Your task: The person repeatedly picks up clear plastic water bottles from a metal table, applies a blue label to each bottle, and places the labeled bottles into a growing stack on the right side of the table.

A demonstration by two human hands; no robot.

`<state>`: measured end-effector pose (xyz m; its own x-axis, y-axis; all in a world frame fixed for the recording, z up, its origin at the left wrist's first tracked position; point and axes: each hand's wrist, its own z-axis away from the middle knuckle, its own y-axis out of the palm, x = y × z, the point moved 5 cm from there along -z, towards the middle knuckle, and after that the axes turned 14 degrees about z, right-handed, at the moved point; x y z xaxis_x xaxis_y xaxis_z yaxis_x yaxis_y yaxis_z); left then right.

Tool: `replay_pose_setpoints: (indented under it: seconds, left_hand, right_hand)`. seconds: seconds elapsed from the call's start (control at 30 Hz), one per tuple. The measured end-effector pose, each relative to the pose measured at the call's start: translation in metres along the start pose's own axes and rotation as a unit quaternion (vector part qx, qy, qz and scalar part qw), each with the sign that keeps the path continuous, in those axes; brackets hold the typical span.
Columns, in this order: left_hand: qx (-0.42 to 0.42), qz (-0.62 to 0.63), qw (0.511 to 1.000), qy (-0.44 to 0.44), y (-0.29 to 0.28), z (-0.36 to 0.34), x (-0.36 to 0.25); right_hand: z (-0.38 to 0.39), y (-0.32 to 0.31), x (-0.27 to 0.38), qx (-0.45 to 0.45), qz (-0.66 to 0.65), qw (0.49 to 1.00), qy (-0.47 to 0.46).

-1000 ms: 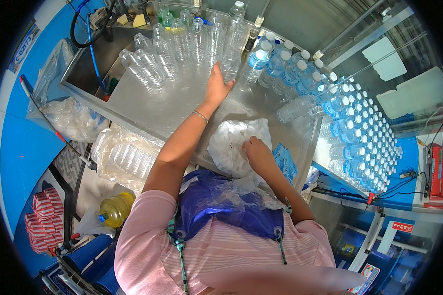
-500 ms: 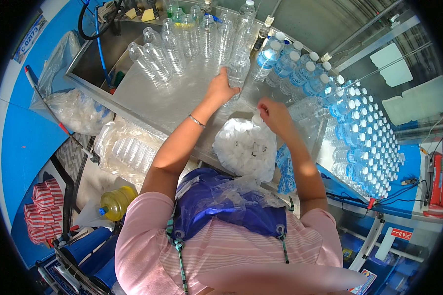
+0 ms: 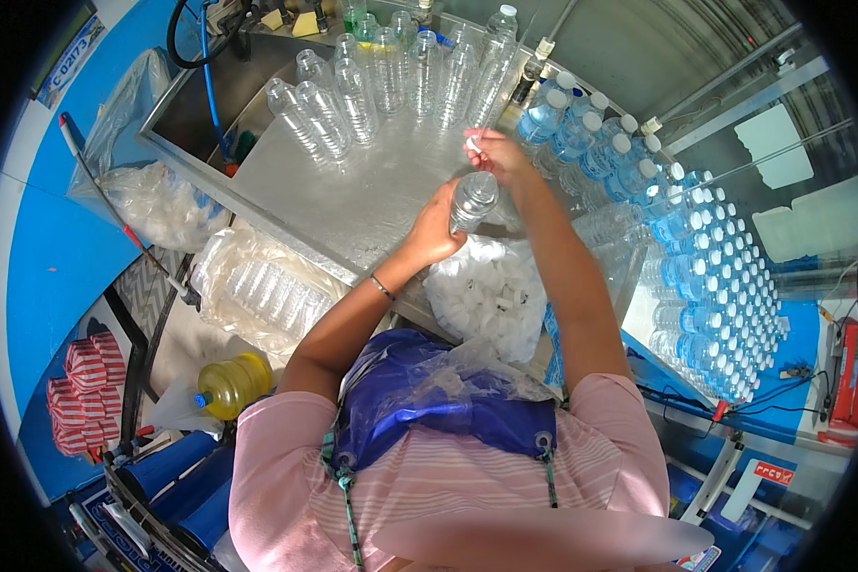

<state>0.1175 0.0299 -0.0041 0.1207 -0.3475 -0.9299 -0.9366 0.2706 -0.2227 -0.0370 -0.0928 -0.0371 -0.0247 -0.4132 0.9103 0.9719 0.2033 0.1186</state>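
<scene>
My left hand (image 3: 439,229) is wrapped round a clear plastic bottle (image 3: 474,198), held tilted over the near part of the metal counter. Just beyond the bottle, my right hand (image 3: 500,155) pinches a small white cap (image 3: 473,144) between its fingertips, apart from the bottle. Below both hands sits a clear plastic bag (image 3: 448,303) full of white caps. Several uncapped clear bottles (image 3: 355,100) stand on the far side of the counter, without labels. To the right stand rows of capped bottles with blue labels (image 3: 574,136).
The metal counter (image 3: 300,195) adjoins a sink (image 3: 176,119) with a blue hose at the left. A plastic-wrapped pack of bottles (image 3: 267,294) lies near my left forearm. Many capped bottles (image 3: 701,286) fill a surface at the right. A yellowish jug (image 3: 234,384) lies at the lower left.
My left hand has brought the bottle nearer to me and tilted it. My right hand has moved from beside the cap bag up past the bottle, with a white cap in its fingers.
</scene>
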Motion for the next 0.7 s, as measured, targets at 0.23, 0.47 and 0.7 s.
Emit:
replay_pose_setpoints:
  seconds: [0.23,0.47,0.7]
  left_hand:
    - [-0.283,-0.267,0.917,0.094,-0.127,-0.083,-0.040]
    - [-0.256,-0.389,0.885,-0.015,-0.151,-0.131,-0.042]
    - [-0.206,-0.189,0.957,0.081,-0.113,-0.134,-0.035]
  right_hand:
    - [-0.003,-0.003,-0.013,0.019,-0.012,1.000,0.001]
    - [0.016,0.005,0.020,0.023,-0.106,0.994,-0.023]
    - [0.110,0.002,0.057,-0.143,0.425,0.870,-0.206]
